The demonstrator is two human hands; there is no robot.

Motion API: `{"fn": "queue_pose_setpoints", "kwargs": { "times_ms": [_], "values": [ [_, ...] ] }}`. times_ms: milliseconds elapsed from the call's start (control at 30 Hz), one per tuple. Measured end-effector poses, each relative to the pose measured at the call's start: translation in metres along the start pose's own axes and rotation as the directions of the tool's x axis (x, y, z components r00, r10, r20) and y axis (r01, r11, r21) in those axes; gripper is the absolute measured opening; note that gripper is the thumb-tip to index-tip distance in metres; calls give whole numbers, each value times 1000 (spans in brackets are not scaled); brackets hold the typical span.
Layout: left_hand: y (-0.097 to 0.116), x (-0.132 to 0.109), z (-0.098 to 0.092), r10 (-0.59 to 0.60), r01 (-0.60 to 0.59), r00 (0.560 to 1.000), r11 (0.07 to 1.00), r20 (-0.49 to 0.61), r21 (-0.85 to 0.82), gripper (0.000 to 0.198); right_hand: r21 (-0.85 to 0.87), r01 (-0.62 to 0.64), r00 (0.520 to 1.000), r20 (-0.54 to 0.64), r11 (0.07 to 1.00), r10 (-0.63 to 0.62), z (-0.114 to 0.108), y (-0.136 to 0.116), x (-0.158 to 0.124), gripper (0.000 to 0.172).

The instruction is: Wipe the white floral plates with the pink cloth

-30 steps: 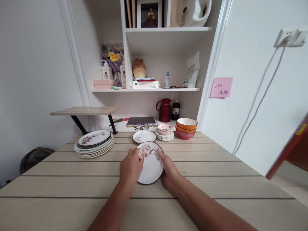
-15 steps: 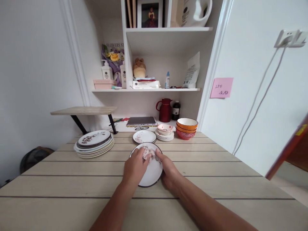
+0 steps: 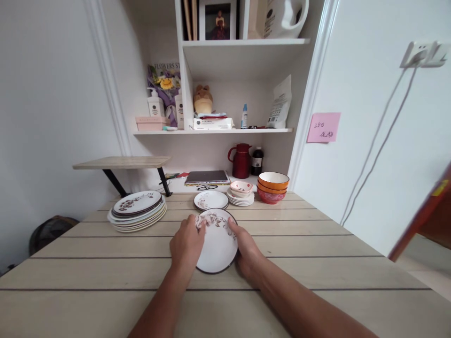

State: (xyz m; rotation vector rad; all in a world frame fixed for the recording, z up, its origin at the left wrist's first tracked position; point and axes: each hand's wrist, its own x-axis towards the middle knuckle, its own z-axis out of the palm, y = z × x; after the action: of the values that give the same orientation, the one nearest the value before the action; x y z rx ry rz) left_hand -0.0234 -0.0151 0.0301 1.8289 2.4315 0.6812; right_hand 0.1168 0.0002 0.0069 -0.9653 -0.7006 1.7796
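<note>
bare left hand (image 3: 186, 244), bare right hand (image 3: 247, 249), unsleeved forearms (image 3: 160, 305).

we have bare pale wooden slatted table (image 3: 317, 263) either side of the round white flowered plate (image 3: 216, 246) gripped between our left hand (image 3: 186, 244) and right hand (image 3: 247, 249). just behind it a smaller flowered plate (image 3: 210, 200) blocks the way; a stack of large plates (image 3: 137, 212) stands back left, orange and red bowls (image 3: 273, 187) back right.
</note>
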Motion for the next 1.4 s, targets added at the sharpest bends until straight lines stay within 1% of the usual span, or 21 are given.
{"fn": "queue_pose_setpoints", "kwargs": {
  "times_ms": [67,200,300,367,433,467,500,533,600,667,700,767,867,967,1100,1200,1267,1333,1400],
  "values": [
    [0,1,2,46,-46,999,999,-22,0,33,35,-1,1000,-20,999,2,0,-1,1,44],
    [0,1,11,206,-212,974,976,-92,-58,28,83,7,998,-70,997,-1,-1,-4,2,43],
    [5,-4,18,335,-342,938,936,-87,-86,24,93,12,998,-65,996,-6,-2,-5,3,42],
    [10,-8,21,423,-430,902,898,-82,-95,22,97,17,999,-45,995,-13,-2,-5,3,41],
    [13,-11,21,478,-485,874,868,-91,-102,21,92,32,999,-31,995,-30,0,-4,2,38],
    [14,-11,21,477,-485,874,869,-93,-100,22,82,39,999,-28,996,-37,0,-4,2,37],
    [14,-11,20,453,-460,887,883,-91,-97,23,68,43,999,-26,997,-41,1,-4,1,37],
    [13,-9,18,407,-414,910,906,-86,-92,25,53,44,999,-24,998,-43,1,-4,0,37],
    [7,-4,13,267,-272,961,959,-65,-80,29,28,34,999,-21,999,-33,2,-3,-1,38],
    [-1,2,8,133,-136,990,989,-49,-64,33,15,20,1000,-14,1000,-20,2,-2,-1,40],
    [-4,4,5,80,-83,996,995,-42,-54,35,12,18,1000,-9,1000,-17,2,-1,-1,41],
    [-9,6,2,16,-16,1000,999,-17,-42,37,8,17,1000,-3,1000,-17,1,0,0,41],
    [-7,5,1,-12,12,1000,1000,-6,-4,38,19,17,1000,-5,1000,-17,0,0,2,42],
    [-1,1,4,27,-26,1000,999,-7,37,34,33,18,999,-33,999,-17,0,-2,1,41],
    [2,0,8,160,-160,987,986,4,37,31,45,7,998,-68,999,-4,2,-5,-2,41],
    [5,-4,10,238,-238,971,971,4,10,29,31,14,997,-72,999,-11,2,-5,-2,40],
    [9,-8,11,307,-306,952,952,8,-20,26,26,22,999,-49,999,-21,2,-5,-2,39],
    [14,-14,12,395,-394,919,918,13,-57,23,35,35,999,-22,999,-34,2,-4,-1,37],
    [20,-18,12,444,-442,896,894,9,-69,23,49,45,999,-7,998,-45,2,-3,0,35]
  ]
}}
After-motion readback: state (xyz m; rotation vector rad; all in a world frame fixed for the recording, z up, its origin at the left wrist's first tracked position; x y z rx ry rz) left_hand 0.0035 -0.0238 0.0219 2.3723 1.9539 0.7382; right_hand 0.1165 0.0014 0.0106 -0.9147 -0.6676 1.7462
